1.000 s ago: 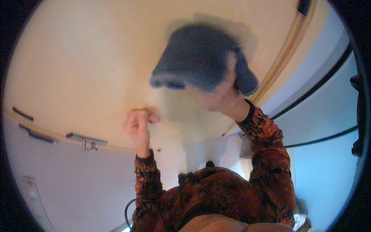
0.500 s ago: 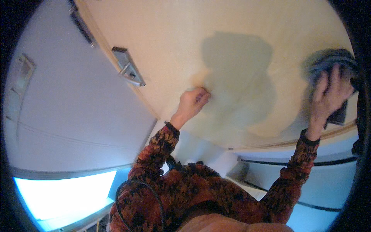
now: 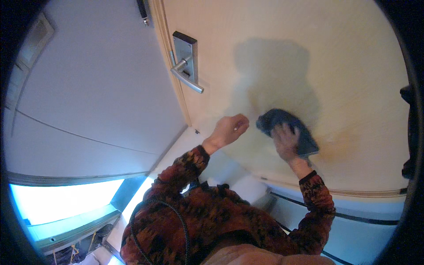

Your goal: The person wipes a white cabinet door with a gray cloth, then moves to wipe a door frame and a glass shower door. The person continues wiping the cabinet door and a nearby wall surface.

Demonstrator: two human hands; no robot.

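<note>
My right hand (image 3: 286, 143) presses a dark blue-grey cloth (image 3: 305, 140) flat against a pale wooden door (image 3: 353, 66), its fingers slightly smeared by motion. To the left, my left hand (image 3: 227, 131) is held in a loose curl near the door's surface, a short way from the cloth. Its fingers are closed, and no object shows in them. Whether it touches the door I cannot tell. A metal lever door handle (image 3: 185, 66) on a dark-edged plate sits up and left of my left hand.
A whitish wall panel (image 3: 97, 79) adjoins the door at the left. Below it is a bright window (image 3: 66, 203). A black cord (image 3: 183, 221) loops over my patterned sleeve. Pale blue panels with dark strips (image 3: 353, 234) lie at the lower right. Dark fittings (image 3: 406, 170) line the door's right edge.
My right hand has swept the cloth leftward and down across the door, from the right edge toward the middle. The view has shifted, and the handle appears larger and farther right.
</note>
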